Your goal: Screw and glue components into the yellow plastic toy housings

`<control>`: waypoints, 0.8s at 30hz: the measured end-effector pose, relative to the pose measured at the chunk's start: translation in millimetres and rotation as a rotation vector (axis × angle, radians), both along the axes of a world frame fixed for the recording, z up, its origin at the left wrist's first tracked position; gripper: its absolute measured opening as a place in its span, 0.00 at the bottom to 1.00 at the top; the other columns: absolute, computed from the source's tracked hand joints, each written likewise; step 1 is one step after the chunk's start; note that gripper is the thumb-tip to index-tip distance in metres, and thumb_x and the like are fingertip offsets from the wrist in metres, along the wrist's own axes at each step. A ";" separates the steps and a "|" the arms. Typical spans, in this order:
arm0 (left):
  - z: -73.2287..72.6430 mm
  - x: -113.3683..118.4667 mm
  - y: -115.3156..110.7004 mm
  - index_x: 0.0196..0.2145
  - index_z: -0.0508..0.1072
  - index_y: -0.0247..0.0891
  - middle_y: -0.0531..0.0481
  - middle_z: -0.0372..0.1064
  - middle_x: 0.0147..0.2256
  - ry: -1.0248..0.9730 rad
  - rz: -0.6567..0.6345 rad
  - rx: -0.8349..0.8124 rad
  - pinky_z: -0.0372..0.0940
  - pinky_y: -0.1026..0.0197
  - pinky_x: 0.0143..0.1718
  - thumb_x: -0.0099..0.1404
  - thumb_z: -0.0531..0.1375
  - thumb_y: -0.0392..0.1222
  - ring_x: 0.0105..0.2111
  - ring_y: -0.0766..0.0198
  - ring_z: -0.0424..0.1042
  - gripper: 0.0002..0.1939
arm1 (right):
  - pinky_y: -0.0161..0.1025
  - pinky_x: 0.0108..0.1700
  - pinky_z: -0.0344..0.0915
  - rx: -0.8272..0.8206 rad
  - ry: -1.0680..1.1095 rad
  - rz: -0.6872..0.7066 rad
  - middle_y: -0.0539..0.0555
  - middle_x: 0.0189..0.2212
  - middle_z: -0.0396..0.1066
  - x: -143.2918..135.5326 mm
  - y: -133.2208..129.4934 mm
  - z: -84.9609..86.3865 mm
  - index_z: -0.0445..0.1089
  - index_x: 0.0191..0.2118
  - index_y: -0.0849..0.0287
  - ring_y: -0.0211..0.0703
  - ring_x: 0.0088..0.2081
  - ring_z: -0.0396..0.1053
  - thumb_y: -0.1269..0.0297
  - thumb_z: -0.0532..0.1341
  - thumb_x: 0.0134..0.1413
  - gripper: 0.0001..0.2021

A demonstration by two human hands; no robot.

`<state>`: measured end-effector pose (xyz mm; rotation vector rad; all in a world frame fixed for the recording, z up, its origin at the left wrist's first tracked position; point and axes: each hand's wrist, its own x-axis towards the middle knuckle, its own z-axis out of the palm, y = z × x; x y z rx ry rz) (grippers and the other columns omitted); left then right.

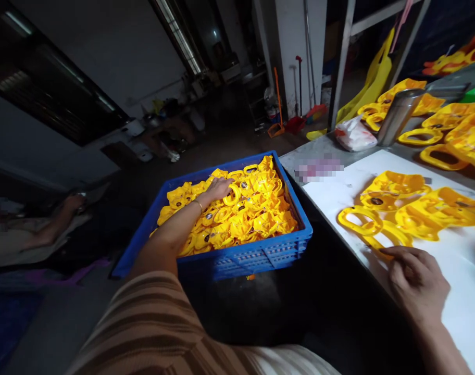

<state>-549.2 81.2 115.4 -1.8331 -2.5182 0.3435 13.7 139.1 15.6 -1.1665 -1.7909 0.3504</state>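
A blue plastic crate (257,253) is filled with yellow plastic parts (241,221) that have ring-shaped handles. My left hand (221,188) reaches into it from the left, its fingers closed on the ring of one yellow part (232,195). On the right, my right hand (417,276) rests over the white sheet (444,273) at the worktable's edge, fingers curled, thumb and forefinger at a yellow ring handle (391,237). Several yellow parts (428,208) lie beyond it on the sheet. Whether the right fingers grip the handle is hard to tell.
Behind the sheet stand a metal flask (400,117), a white plastic bag (355,134) and more yellow parts (456,127) on the grey table (296,156). Brooms and dustpans (276,130) are near the pillar. Another person's arm (58,224) shows at far left.
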 end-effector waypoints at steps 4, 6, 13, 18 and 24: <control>7.4 9.7 -5.3 0.57 0.65 0.35 0.37 0.68 0.51 0.036 0.008 0.100 0.52 0.48 0.56 0.65 0.49 0.37 0.54 0.48 0.61 0.23 | 0.43 0.38 0.67 -0.010 0.037 0.003 0.55 0.34 0.72 -1.9 0.2 0.1 0.73 0.32 0.57 0.46 0.36 0.69 0.66 0.55 0.51 0.09; 15.3 11.4 -6.0 0.56 0.65 0.36 0.39 0.68 0.52 0.045 0.021 0.155 0.53 0.49 0.56 0.64 0.49 0.35 0.53 0.49 0.60 0.23 | 0.43 0.39 0.67 -0.025 0.050 0.012 0.54 0.34 0.72 -2.4 0.4 -0.1 0.73 0.32 0.57 0.46 0.36 0.69 0.66 0.55 0.52 0.09; 62.4 23.7 21.9 0.53 0.67 0.32 0.42 0.70 0.48 0.037 0.014 0.354 0.56 0.54 0.54 0.63 0.46 0.34 0.47 0.54 0.63 0.22 | 0.43 0.42 0.67 -0.024 0.099 0.060 0.53 0.34 0.72 -5.1 2.4 -0.1 0.73 0.33 0.57 0.44 0.37 0.70 0.70 0.54 0.52 0.09; 88.0 81.7 87.6 0.54 0.66 0.32 0.41 0.68 0.49 -0.044 -0.120 0.489 0.56 0.54 0.55 0.64 0.46 0.35 0.49 0.53 0.61 0.22 | 0.43 0.42 0.68 -0.052 0.135 0.093 0.53 0.33 0.71 -8.3 3.0 4.6 0.72 0.32 0.56 0.43 0.37 0.69 0.72 0.54 0.51 0.10; 58.2 211.0 169.1 0.55 0.67 0.37 0.45 0.69 0.48 -0.146 -0.348 0.445 0.56 0.54 0.55 0.64 0.48 0.32 0.49 0.54 0.61 0.23 | 0.44 0.43 0.67 -0.121 0.148 0.110 0.53 0.33 0.71 -9.6 1.3 7.7 0.72 0.32 0.56 0.44 0.38 0.69 0.73 0.53 0.51 0.10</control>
